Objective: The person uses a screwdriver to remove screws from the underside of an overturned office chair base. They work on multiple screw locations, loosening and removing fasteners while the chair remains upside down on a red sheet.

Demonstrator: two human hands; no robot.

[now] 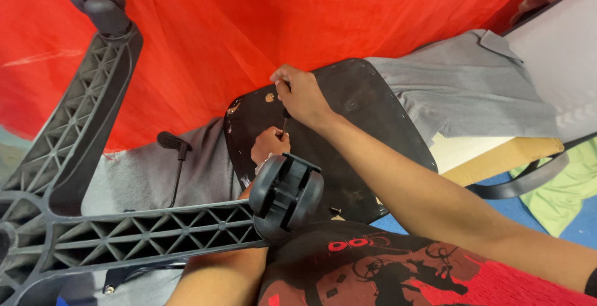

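Here, overturned office chair on red cloth (205, 26): star base (81, 175) with castor (287, 195) nearest the camera, black seat underside (367, 125) beyond, grey fabric (472, 88) alongside. Right hand (301, 94), grip clenched around screwdriver (285, 116), tip down on the seat panel. Left hand (269, 145), partly hidden by castor, closed beside the tip; contents impossible to tell. Judged midway: base attached, fastening at the panel in hand, small loose part (334, 210) lying unused.
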